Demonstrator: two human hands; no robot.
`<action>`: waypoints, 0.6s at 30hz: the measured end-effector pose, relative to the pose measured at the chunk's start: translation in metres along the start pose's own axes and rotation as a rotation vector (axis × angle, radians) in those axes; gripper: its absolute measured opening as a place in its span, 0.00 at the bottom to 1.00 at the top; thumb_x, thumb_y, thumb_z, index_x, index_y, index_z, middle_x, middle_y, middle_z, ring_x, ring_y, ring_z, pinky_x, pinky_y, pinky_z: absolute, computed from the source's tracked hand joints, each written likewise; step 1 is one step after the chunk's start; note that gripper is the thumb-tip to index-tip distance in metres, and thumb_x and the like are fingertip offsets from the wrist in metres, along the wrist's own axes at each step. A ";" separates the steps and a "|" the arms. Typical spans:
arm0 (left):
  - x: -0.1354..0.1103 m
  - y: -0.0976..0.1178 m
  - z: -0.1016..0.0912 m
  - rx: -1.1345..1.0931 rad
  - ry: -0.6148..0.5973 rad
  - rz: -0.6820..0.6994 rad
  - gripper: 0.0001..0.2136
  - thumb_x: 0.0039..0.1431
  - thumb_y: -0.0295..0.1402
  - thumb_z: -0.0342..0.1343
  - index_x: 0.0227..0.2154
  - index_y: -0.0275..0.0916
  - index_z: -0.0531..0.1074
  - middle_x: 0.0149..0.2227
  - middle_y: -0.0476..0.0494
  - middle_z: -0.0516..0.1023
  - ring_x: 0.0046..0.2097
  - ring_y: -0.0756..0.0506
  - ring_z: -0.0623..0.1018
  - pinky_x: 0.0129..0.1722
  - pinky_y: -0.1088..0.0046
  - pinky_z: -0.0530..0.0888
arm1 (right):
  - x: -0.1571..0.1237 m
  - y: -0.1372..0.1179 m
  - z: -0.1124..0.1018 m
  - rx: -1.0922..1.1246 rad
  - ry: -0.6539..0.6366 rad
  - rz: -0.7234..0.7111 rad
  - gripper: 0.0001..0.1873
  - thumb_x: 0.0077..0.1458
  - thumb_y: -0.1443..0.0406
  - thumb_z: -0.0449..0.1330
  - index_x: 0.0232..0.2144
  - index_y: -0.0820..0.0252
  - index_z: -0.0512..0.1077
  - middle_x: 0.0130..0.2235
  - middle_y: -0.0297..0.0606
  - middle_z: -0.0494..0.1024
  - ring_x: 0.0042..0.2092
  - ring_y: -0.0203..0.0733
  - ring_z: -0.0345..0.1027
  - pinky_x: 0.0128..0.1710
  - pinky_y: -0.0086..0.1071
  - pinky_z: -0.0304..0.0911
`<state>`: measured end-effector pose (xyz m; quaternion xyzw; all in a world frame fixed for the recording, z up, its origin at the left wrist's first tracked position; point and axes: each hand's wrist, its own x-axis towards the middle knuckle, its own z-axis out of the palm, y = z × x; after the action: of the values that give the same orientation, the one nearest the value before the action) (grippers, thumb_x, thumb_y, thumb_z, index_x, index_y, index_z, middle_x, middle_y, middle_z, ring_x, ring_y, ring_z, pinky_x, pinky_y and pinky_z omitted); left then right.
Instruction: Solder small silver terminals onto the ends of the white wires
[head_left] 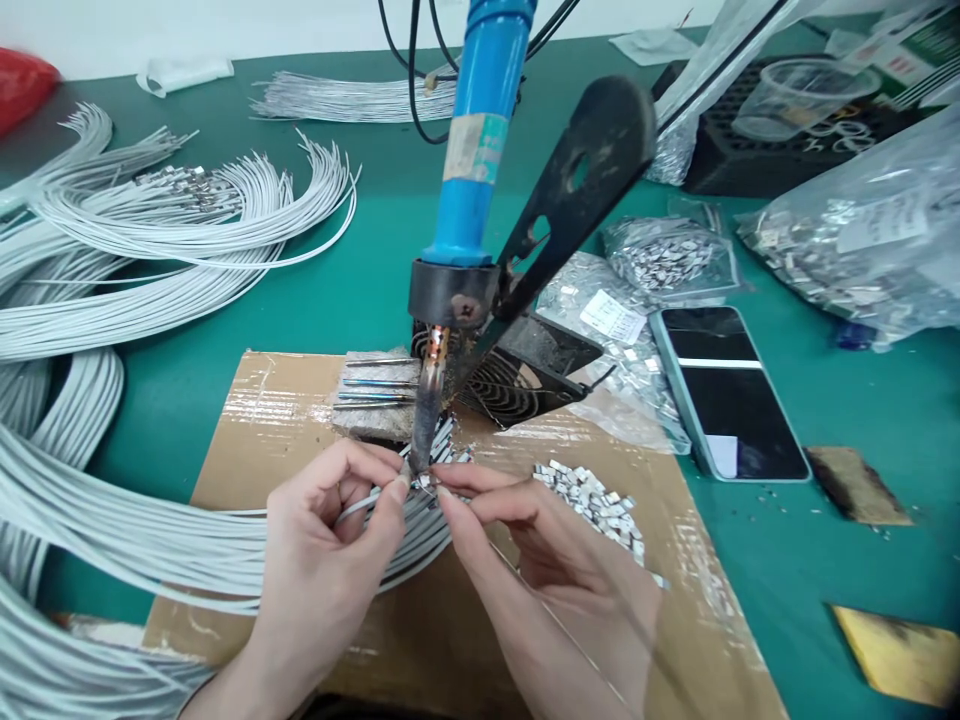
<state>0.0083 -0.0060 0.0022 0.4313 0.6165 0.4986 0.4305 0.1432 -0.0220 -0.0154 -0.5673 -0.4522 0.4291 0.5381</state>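
Observation:
My left hand (326, 545) pinches the end of a thin white wire (360, 503) between thumb and forefinger. My right hand (555, 560) pinches a small metal clip (426, 482) against that wire end. Both meet just under the tip of a blue-handled soldering iron (480, 150), which is fixed upright in a black stand (570, 200). A bundle of white wires (150, 545) runs under my left hand across a taped cardboard sheet (247, 430). A small heap of metal clips (596, 502) lies just right of my right hand.
Large coils of white wire (150, 230) cover the green table at left. A phone (724, 390) lies at right, with plastic bags of metal parts (862, 240) behind it. A black tray with a plastic cup (795, 95) stands far right. Sponge pieces (892, 650) lie at lower right.

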 end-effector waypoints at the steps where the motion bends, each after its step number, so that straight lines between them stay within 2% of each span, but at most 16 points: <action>1: 0.001 0.002 0.000 0.006 -0.007 0.005 0.08 0.55 0.21 0.65 0.24 0.39 0.78 0.32 0.50 0.84 0.31 0.54 0.82 0.29 0.88 0.76 | 0.000 0.000 0.000 -0.005 0.004 -0.002 0.09 0.59 0.68 0.70 0.26 0.54 0.77 0.40 0.35 0.88 0.41 0.43 0.83 0.46 0.34 0.75; 4: 0.000 0.004 -0.001 0.018 -0.020 0.011 0.08 0.54 0.22 0.66 0.23 0.39 0.78 0.31 0.50 0.83 0.29 0.53 0.82 0.28 0.87 0.76 | -0.001 0.001 0.000 -0.021 0.006 -0.015 0.09 0.59 0.68 0.70 0.27 0.54 0.77 0.40 0.36 0.88 0.41 0.43 0.83 0.45 0.35 0.75; 10: -0.006 -0.005 -0.003 -0.004 0.000 -0.004 0.08 0.59 0.23 0.64 0.26 0.40 0.79 0.34 0.50 0.83 0.32 0.53 0.81 0.31 0.87 0.76 | -0.002 -0.001 0.003 -0.065 0.020 -0.100 0.10 0.61 0.69 0.68 0.28 0.52 0.77 0.40 0.32 0.88 0.39 0.40 0.82 0.44 0.32 0.74; 13: -0.006 -0.005 -0.002 -0.009 0.017 -0.015 0.08 0.58 0.24 0.64 0.25 0.40 0.79 0.34 0.49 0.83 0.32 0.52 0.82 0.30 0.85 0.76 | -0.002 -0.001 0.004 -0.098 0.036 -0.126 0.10 0.61 0.69 0.68 0.28 0.52 0.77 0.38 0.32 0.88 0.36 0.39 0.82 0.42 0.32 0.75; 18: -0.003 -0.001 -0.002 0.008 0.019 -0.013 0.07 0.54 0.24 0.66 0.24 0.39 0.78 0.32 0.48 0.83 0.30 0.51 0.81 0.28 0.84 0.76 | -0.002 0.001 0.003 -0.083 0.008 -0.133 0.11 0.61 0.70 0.67 0.27 0.53 0.76 0.39 0.33 0.88 0.38 0.39 0.83 0.43 0.32 0.75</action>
<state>0.0074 -0.0093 0.0014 0.4242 0.6254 0.4972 0.4263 0.1400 -0.0231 -0.0163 -0.5594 -0.5041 0.3710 0.5434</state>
